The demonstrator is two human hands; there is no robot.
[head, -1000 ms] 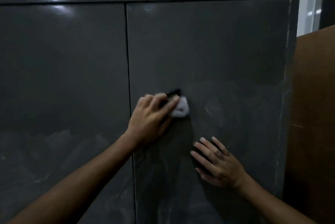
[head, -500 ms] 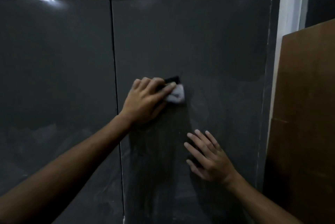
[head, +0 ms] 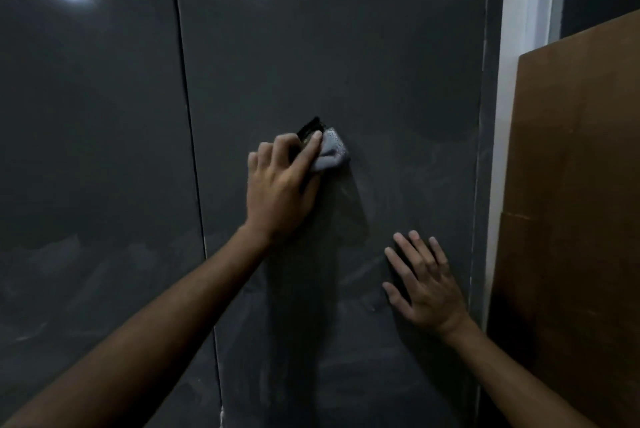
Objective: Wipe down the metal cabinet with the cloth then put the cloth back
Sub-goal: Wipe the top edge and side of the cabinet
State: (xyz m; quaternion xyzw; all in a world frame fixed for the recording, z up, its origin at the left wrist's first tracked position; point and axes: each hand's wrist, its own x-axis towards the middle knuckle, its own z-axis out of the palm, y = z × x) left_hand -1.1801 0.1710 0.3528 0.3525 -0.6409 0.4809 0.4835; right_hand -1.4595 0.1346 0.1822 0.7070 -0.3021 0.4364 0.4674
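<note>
Pressed flat on the right door of the grey metal cabinet (head: 329,57), about halfway up: a small pale cloth (head: 330,154), bunched under the left hand (head: 282,192). Curled over it with fingers bent, holding it tight against the door, only one crumpled corner poking out by the fingertips. Something dark just above the cloth (maybe a handle slot, too dim to tell).

Spread wide open on the same door, lower and nearer the right edge: the right hand (head: 420,284), holding nothing, just leaning there.

Probably soft and light, this cloth, easy to squash and easy to let slip on smooth paint. Best held in a wad under the palm and fingers, not pinched by one corner. Hard and stiff, the door, so fine to push on.

Cloudy streaks across the lower half of both doors, so likely more wiping to do. Leaning at the right, well apart from the hands, a brown board (head: 571,185). No spot in view for putting the cloth back.
</note>
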